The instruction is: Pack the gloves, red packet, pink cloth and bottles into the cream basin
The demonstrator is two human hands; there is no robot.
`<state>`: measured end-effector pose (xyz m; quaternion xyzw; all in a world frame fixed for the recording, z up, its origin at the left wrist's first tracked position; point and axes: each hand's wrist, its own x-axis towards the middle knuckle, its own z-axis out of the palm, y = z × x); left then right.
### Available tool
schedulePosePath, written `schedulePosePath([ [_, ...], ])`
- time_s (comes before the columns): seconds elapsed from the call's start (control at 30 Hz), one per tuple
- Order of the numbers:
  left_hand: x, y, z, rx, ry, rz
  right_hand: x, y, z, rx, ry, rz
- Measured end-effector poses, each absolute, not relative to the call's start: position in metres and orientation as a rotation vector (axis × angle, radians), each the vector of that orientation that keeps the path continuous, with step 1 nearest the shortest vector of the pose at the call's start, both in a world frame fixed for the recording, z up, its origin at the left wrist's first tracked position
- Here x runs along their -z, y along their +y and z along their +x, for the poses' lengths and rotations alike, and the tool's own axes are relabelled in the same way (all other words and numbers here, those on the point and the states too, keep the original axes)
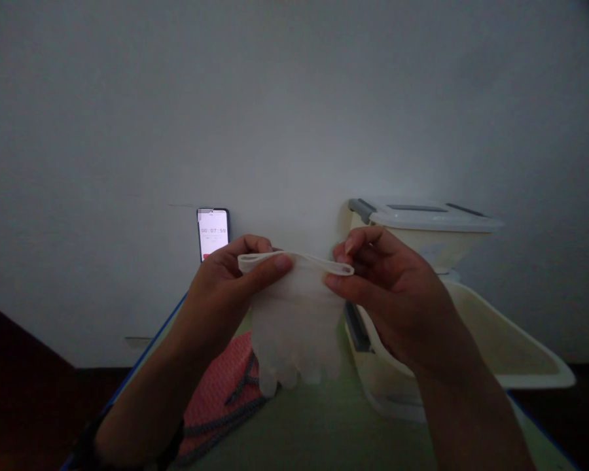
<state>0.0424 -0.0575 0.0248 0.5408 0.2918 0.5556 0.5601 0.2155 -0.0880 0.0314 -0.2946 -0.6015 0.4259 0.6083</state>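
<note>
Thin translucent glove (297, 307), rolled rim, btwn hands

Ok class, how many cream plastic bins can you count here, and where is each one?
2: one lidded bin at the back, by the wall; one open bin in front of it, partly behind the right hand. Others may be hidden.

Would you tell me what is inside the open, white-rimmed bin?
Inside the bin, bare pale surface shows; the right hand and forearm cover part, so whatever lies there is hidden.
</note>
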Motion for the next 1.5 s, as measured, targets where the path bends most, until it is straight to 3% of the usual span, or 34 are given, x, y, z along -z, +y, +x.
schedulePosePath([
  [0.53, -0.023, -0.063, 0.056, -1.575, 0.861, 1.541, -0.03, -0.095, 0.197, -0.824, -1.517, -0.766],
  [0.87, -0.02, -0.061, 0.05, -1.397, 0.597, 1.495, -0.032, -0.093, 0.202, -0.747, -1.507, -0.737],
  [1.17, -0.026, -0.069, 0.058, -1.557, 0.934, 1.631, -0.028, -0.09, 0.198, -0.66, -1.475, -0.772],
  [1.5, -0.022, -0.068, 0.052, -1.494, 0.793, 1.724, -0.03, -0.093, 0.198, -0.571, -1.57, -0.752],
])
